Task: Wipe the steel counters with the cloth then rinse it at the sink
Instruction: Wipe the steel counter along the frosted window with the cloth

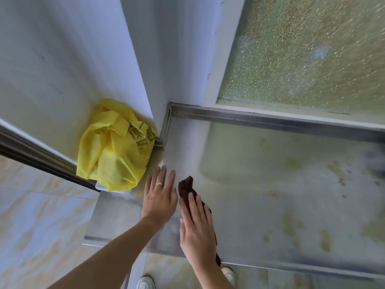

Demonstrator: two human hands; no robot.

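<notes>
On one steel tabletop (270, 205), two flat hands: right hand (196, 228) presses one brown cloth (187, 187); left hand (159, 195) holds nothing; one yellow bag (113, 147) at ten o'clock.

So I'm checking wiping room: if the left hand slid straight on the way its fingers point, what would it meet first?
Probably bare steel counter, then the raised steel rim at the wall corner. The yellow bag sits just left of that line, though depth is unclear. The left hand lies flat.

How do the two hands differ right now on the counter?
The right hand lies flat on the dark brown cloth, pressing it to the steel counter; the left hand rests on bare steel with no cloth under it. The left hand wears a ring and sits nearer the yellow bag; the right shows no ring. Both have straight fingers pointing toward the wall.
</notes>
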